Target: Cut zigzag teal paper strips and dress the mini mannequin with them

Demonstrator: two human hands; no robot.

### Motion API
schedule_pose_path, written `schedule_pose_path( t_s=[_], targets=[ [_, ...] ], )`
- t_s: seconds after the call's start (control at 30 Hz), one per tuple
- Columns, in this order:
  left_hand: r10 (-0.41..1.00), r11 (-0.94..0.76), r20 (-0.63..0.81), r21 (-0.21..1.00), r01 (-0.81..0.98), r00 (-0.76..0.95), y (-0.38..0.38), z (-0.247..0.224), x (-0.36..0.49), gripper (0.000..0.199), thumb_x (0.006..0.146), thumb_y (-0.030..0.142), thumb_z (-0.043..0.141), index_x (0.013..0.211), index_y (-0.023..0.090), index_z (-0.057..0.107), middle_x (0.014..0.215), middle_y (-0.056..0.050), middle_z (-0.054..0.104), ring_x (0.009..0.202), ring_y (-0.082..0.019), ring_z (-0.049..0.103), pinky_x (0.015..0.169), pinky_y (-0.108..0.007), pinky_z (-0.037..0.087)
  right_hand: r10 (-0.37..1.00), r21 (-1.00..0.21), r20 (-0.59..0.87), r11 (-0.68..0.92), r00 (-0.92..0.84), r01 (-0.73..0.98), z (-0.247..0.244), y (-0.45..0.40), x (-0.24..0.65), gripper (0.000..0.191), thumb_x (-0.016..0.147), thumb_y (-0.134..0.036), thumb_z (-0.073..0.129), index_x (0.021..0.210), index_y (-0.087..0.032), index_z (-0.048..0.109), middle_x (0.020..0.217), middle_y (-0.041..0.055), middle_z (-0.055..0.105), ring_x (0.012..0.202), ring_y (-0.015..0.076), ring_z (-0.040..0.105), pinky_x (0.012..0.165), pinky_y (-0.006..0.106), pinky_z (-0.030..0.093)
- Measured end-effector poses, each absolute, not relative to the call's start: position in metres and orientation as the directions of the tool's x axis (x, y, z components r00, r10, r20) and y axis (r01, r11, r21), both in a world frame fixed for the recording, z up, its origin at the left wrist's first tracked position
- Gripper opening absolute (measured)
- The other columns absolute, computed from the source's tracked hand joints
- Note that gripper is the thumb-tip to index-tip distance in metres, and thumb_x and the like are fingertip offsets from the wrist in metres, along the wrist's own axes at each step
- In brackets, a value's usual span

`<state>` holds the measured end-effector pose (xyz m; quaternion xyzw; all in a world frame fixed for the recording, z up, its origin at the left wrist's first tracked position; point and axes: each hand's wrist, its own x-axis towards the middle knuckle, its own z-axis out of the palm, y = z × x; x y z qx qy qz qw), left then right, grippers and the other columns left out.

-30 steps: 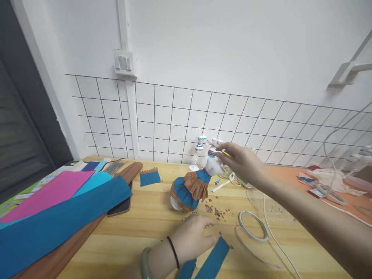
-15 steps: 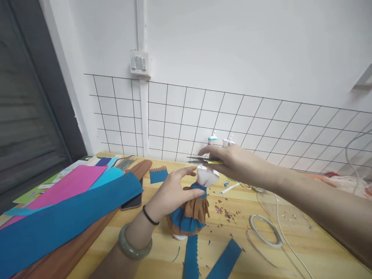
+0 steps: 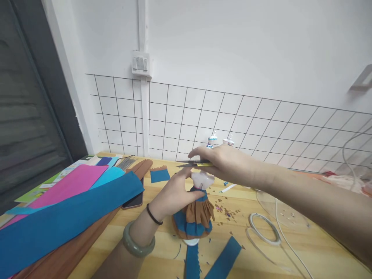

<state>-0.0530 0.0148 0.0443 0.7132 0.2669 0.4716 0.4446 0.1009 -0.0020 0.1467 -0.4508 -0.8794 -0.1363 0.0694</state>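
Observation:
A white figure [image 3: 202, 180] in a ruffled dress [image 3: 193, 221] of blue and brown crepe paper stands upright on the wooden table. My left hand [image 3: 177, 193] wraps round its upper part from the left, the thumb across the blue bodice. Just above the figure's top, my right hand [image 3: 221, 161] holds scissors [image 3: 193, 164], whose blades point left over my left fingertips. The figure's upper end is partly hidden by my hands.
Pink, blue and brown crepe paper [image 3: 69, 213] lies at the left, partly over a phone [image 3: 134, 199]. Blue strips [image 3: 223, 257] lie in front. Brown scraps, a tape roll [image 3: 265, 228] and a cable are at the right. Behind rises a wire grid [image 3: 177, 116].
My right hand and the scissors have moved left. My left hand has closed in round the figure, whose base has shifted slightly right and forward.

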Motion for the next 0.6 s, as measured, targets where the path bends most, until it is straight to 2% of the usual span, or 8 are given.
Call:
schedule_pose_path(
  t_s=[0.13, 0.3, 0.43, 0.6],
  targets=[
    [0.805, -0.344, 0.351, 0.933, -0.106, 0.478, 0.014, 0.044, -0.054, 0.076, 0.058, 0.023, 0.073, 0.127, 0.028, 0.043, 0.124, -0.008, 0.053, 0.116, -0.031, 0.044, 0.095, -0.04, 0.033, 0.844, 0.03, 0.264, 0.477, -0.467, 0.878, 0.15, 0.013, 0.12, 0.026, 0.086, -0.03, 0.047, 0.109, -0.023, 0.054, 0.07, 0.0011, 0.067, 0.058, 0.015, 0.06, 0.052, 0.025, 0.041],
    [0.844, -0.353, 0.343, 0.934, -0.056, 0.412, 0.02, 0.04, -0.057, 0.074, 0.06, 0.028, 0.073, 0.128, 0.029, 0.042, 0.135, -0.008, 0.043, 0.126, -0.032, 0.031, 0.103, -0.045, 0.022, 0.896, -0.099, 0.268, 0.39, -0.353, 0.916, 0.153, 0.023, 0.135, 0.026, 0.085, -0.032, 0.047, 0.107, -0.022, 0.056, 0.07, -0.0002, 0.067, 0.057, 0.0133, 0.058, 0.054, 0.025, 0.043],
    [0.821, -0.448, 0.424, 0.894, -0.03, 0.383, 0.021, 0.037, -0.054, 0.058, 0.06, 0.031, 0.073, 0.115, 0.025, 0.056, 0.128, -0.009, 0.05, 0.123, -0.032, 0.036, 0.104, -0.043, 0.021, 0.899, -0.062, 0.315, 0.341, -0.306, 0.938, 0.152, 0.024, 0.129, 0.027, 0.084, -0.034, 0.048, 0.107, -0.022, 0.056, 0.068, -0.0003, 0.068, 0.057, 0.0144, 0.058, 0.053, 0.025, 0.041],
    [0.807, -0.538, 0.42, 0.813, 0.223, 0.415, 0.02, 0.034, -0.048, 0.057, 0.063, 0.039, 0.069, 0.117, 0.025, 0.053, 0.132, -0.007, 0.045, 0.123, -0.029, 0.037, 0.103, -0.043, 0.028, 0.889, 0.066, 0.356, 0.284, -0.288, 0.957, 0.152, 0.028, 0.114, 0.03, 0.082, -0.038, 0.051, 0.107, -0.024, 0.058, 0.067, 0.0004, 0.068, 0.06, 0.0164, 0.059, 0.052, 0.025, 0.039]
  ],
)
